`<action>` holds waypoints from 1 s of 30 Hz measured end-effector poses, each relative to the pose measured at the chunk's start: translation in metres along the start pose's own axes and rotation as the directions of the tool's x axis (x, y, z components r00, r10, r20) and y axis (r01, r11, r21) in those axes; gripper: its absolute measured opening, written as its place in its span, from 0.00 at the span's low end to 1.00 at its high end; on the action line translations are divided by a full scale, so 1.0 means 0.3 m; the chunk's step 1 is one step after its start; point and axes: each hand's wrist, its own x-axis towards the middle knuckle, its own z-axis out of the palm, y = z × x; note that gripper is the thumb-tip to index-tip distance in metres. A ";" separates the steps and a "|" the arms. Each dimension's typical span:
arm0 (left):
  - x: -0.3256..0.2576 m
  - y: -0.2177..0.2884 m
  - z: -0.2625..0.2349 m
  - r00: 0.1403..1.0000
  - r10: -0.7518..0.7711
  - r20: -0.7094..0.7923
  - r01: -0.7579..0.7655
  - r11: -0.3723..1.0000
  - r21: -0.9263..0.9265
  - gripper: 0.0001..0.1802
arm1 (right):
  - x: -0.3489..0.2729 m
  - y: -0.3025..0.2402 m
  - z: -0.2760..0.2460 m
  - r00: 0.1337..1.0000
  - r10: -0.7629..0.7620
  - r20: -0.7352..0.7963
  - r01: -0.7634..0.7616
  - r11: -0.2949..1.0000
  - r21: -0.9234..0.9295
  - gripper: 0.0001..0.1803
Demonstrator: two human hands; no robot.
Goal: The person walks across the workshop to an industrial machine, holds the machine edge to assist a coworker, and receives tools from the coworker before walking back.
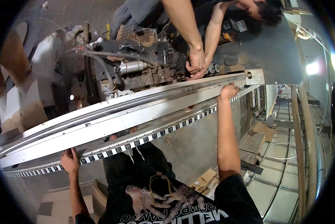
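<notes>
A long white metal beam (100, 126) with a grooved rail along it runs across the view from lower left to upper right. At its left part my left hand (69, 160) grips the near edge, with some fingertips hidden by the beam. Toward the right end, my right hand (228, 92) is closed over the same near edge. Just below the beam lies a strip (145, 140) with black-and-white blocks, and my left wrist crosses it. Beyond the beam, a co-worker's hands (197, 66) are together at a greasy machine assembly (149, 71).
A silver cylinder (133, 67), hoses and loose wrenches (132, 47) sit on the machine behind the beam. The co-worker leans over it from the far side. Cardboard (205, 179) lies at the lower right. Ribbed hoses (308, 142) hang along the right side.
</notes>
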 end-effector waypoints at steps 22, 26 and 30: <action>-0.099 -0.240 0.115 0.968 0.191 0.164 -0.235 0.920 0.314 0.24 | 0.220 0.134 -0.052 0.943 -0.120 0.309 0.136 0.990 -0.031 0.21; -0.090 -0.239 0.119 0.962 0.179 0.205 -0.242 0.909 0.340 0.26 | 0.164 0.097 -0.042 0.913 -0.220 0.343 0.282 0.948 -0.144 0.19; -0.099 -0.270 0.133 0.950 0.168 0.261 -0.253 0.908 0.335 0.29 | 0.161 0.095 -0.031 0.945 -0.239 0.222 0.274 0.951 -0.141 0.17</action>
